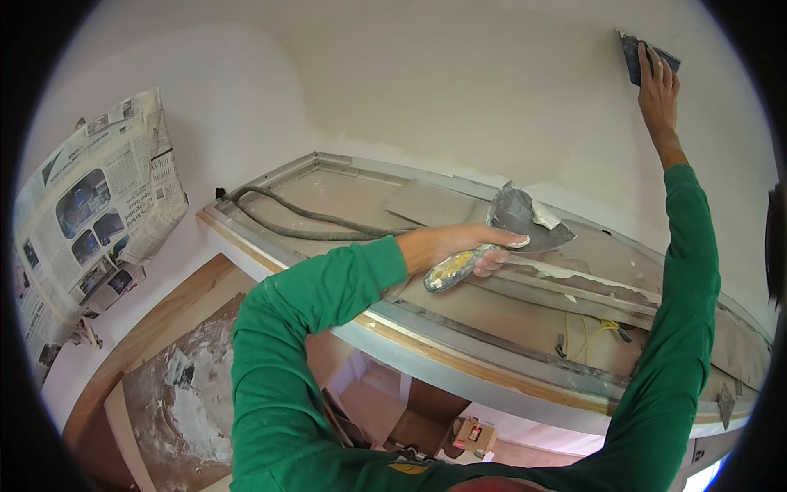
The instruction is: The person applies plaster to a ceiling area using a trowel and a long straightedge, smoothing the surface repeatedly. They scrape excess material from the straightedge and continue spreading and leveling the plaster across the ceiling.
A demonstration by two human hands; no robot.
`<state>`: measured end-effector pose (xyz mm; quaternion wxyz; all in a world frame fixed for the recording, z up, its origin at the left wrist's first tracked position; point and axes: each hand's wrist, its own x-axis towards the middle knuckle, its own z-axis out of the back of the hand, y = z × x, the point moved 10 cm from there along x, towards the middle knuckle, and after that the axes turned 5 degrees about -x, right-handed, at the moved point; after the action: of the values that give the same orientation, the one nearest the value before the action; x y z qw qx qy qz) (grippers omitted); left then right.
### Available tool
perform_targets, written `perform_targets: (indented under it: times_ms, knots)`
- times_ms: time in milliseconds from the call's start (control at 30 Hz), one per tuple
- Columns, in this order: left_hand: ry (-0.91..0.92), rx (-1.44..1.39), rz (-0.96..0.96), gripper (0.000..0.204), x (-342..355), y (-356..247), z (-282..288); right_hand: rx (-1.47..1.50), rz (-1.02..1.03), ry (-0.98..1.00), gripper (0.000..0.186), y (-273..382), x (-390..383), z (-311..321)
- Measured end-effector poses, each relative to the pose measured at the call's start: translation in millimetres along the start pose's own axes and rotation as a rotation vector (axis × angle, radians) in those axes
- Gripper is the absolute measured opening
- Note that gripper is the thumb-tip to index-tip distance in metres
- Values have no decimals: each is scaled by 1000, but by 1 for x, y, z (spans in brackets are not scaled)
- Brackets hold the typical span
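Note:
My left hand [459,246] is closed round the worn grey-and-yellow handle of a putty knife [515,215]. Its broad grey blade points up and away, with a lump of off-white filler [544,215] along one edge. High at the upper right, my right hand [658,90] grips a dark flat scraper [631,56], its blade at the pale wall [467,90]. Fingers lie across the scraper's face; the thumb cannot be seen. Both arms are in green sleeves.
Below my hands runs a dusty framed ledge [393,197] with a dark hose [311,223] and thin yellow wires [586,332]. Newspaper sheets [98,205] hang on the left wall. Lower down are a plaster-smeared board [180,394] and a cardboard box [475,435].

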<state>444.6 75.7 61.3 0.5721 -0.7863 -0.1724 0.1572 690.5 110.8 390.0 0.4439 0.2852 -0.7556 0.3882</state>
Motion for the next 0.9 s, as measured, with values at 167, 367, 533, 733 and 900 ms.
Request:
perform_targets:
  times_ms: [167, 367, 533, 733, 900]
  knots:
    - [-2, -11, 30, 35, -1, 2, 1, -74, 96, 194, 69, 41, -76, -53]
    - [39, 66, -2, 33, -1, 0, -5, 169, 323, 483, 69, 74, -181, -44]
    - [68, 25, -53, 35, 6, -4, -3, 444, 356, 835, 48, 58, -191, 7]
    - [269, 102, -150, 47, -14, -6, -2, 1564, -803, 886, 30, 17, -176, 90]
    - [918, -35, -289, 34, -52, -56, -118, 2324, -1453, 713, 29, 31, -161, 178]
